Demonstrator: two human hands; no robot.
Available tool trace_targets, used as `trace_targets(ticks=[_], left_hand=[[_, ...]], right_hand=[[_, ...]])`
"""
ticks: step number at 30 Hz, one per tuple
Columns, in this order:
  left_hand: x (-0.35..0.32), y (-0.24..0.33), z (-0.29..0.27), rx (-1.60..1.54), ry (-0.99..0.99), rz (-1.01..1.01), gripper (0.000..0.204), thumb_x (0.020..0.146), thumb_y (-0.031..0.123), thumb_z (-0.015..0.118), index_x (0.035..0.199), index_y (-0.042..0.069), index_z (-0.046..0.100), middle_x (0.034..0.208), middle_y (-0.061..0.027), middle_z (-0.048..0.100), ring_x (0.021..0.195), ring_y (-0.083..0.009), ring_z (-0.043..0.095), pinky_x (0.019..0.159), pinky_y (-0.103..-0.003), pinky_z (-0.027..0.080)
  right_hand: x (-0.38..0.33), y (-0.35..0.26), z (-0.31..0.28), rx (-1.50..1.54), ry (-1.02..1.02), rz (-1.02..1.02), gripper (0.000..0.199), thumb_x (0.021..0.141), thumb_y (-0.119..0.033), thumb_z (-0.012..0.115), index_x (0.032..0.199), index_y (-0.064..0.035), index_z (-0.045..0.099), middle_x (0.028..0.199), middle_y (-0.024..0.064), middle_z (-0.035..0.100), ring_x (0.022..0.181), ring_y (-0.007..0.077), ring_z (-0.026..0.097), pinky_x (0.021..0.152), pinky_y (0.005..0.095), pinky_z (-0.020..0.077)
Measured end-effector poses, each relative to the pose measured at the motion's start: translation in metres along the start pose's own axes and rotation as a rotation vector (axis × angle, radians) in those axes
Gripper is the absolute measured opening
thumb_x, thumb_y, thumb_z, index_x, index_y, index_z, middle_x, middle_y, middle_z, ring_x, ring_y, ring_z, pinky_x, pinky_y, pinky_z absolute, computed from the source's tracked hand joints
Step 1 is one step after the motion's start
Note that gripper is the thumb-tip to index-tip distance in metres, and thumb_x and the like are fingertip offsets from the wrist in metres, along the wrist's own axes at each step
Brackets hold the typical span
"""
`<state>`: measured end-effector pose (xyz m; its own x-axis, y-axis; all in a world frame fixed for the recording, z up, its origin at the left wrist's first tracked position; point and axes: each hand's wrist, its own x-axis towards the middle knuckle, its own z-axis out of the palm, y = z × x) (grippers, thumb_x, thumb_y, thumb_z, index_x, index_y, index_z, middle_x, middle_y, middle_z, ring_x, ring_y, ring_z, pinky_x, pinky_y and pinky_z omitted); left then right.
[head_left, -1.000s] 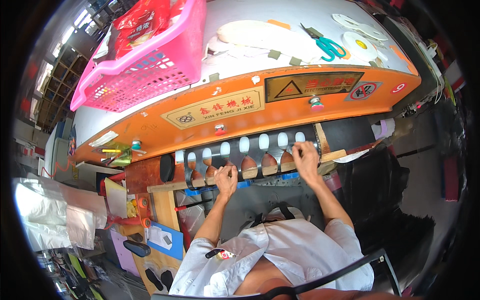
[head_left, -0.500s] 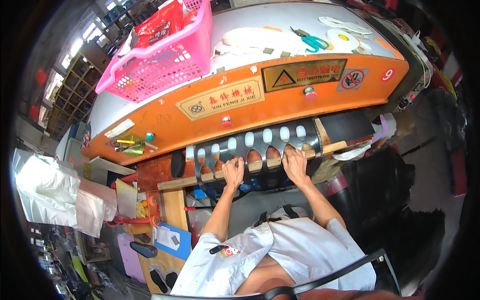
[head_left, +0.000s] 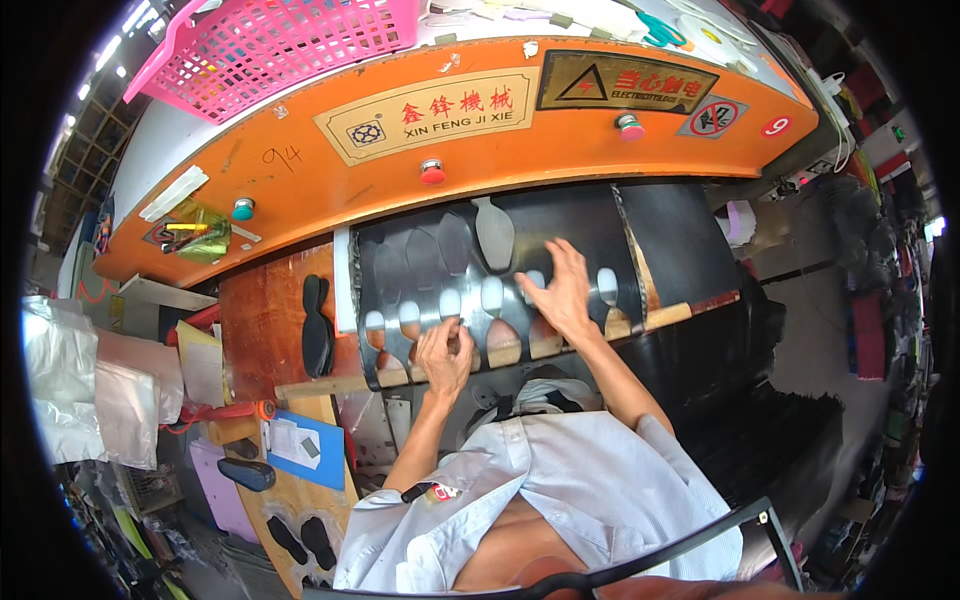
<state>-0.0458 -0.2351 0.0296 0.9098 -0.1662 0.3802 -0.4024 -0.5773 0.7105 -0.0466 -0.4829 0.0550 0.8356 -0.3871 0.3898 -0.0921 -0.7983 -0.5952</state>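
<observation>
A black sheet lies on the board in front of the orange machine. Along its near side runs a row of sole-shaped cut-outs with white oval spots showing at their far ends. My left hand is at this cut edge, its fingers curled around a strip between two openings. Above the sheet, my right hand is spread, thumb and fingers apart, holding nothing. Just beyond it to the left, a grey sole-shaped piece rests on the sheet. Faint sole outlines mark the surface farther left.
The orange machine front with push buttons crosses the far side. On top stand a pink basket and teal scissors. Black sole pieces lie left of the sheet; a blue clipboard is nearer me.
More of the sheet now shows, and the grey sole-shaped piece has come into view. My right hand has left the near edge and opened over the sheet. The view has shifted too.
</observation>
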Motion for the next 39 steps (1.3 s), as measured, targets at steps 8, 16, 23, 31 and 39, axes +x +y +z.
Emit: trace_targets(ticks=[8, 16, 23, 31, 39], left_hand=[[0.07, 0.023, 0.047, -0.039, -0.259, -0.057, 0.05, 0.102, 0.005, 0.048, 0.152, 0.0, 0.049, 0.158, -0.0204, 0.049, 0.153, -0.0393, 0.037, 0.125, -0.048, 0.028], [0.027, 0.024, 0.045, 0.253, -0.364, -0.043, 0.061, 0.1, 0.02, 0.066, 0.153, -0.003, 0.047, 0.163, -0.0175, 0.044, 0.155, -0.0387, 0.033, 0.126, -0.052, 0.028], [0.034, 0.026, 0.041, 0.224, -0.37, -0.046, 0.059, 0.097, 0.017, 0.07, 0.149, -0.003, 0.051, 0.159, -0.0183, 0.047, 0.153, -0.0396, 0.037, 0.123, -0.052, 0.031], [-0.029, 0.024, -0.009, 0.012, -0.016, -0.031, 0.025, 0.091, 0.0, 0.071, 0.116, -0.001, 0.072, 0.107, -0.0169, 0.071, 0.097, -0.0358, 0.065, 0.09, -0.044, 0.052], [-0.06, 0.0, 0.036, -0.04, 0.08, -0.215, 0.014, 0.096, 0.007, 0.07, 0.108, -0.001, 0.069, 0.088, -0.0137, 0.068, 0.072, -0.0258, 0.067, 0.067, -0.037, 0.053]], right_hand=[[0.0, -0.041, 0.044, 0.005, -0.147, -0.015, 0.069, 0.077, -0.034, 0.086, 0.129, 0.0062, 0.066, 0.129, 0.024, 0.066, 0.115, 0.0407, 0.058, 0.098, 0.0496, 0.0516], [-0.003, 0.001, -0.008, 0.879, -0.413, 0.756, 0.062, 0.083, -0.017, 0.086, 0.137, 0.0044, 0.066, 0.105, 0.0152, 0.075, 0.096, 0.0191, 0.069, 0.084, 0.0335, 0.0563], [-0.007, 0.019, -0.026, 0.113, -0.131, 0.084, 0.062, 0.07, -0.019, 0.088, 0.123, 0.0079, 0.068, 0.125, 0.0243, 0.068, 0.109, 0.0389, 0.063, 0.098, 0.0478, 0.0523], [-0.008, 0.015, 0.016, -0.051, -0.017, 0.017, 0.064, 0.071, -0.024, 0.087, 0.125, 0.0047, 0.067, 0.13, 0.0169, 0.063, 0.11, 0.0368, 0.057, 0.091, 0.0469, 0.0534], [0.059, 0.034, 0.044, -0.039, 0.115, -0.031, 0.06, 0.078, -0.033, 0.084, 0.123, 0.0034, 0.068, 0.129, 0.0199, 0.065, 0.114, 0.0411, 0.059, 0.096, 0.0493, 0.0532]])
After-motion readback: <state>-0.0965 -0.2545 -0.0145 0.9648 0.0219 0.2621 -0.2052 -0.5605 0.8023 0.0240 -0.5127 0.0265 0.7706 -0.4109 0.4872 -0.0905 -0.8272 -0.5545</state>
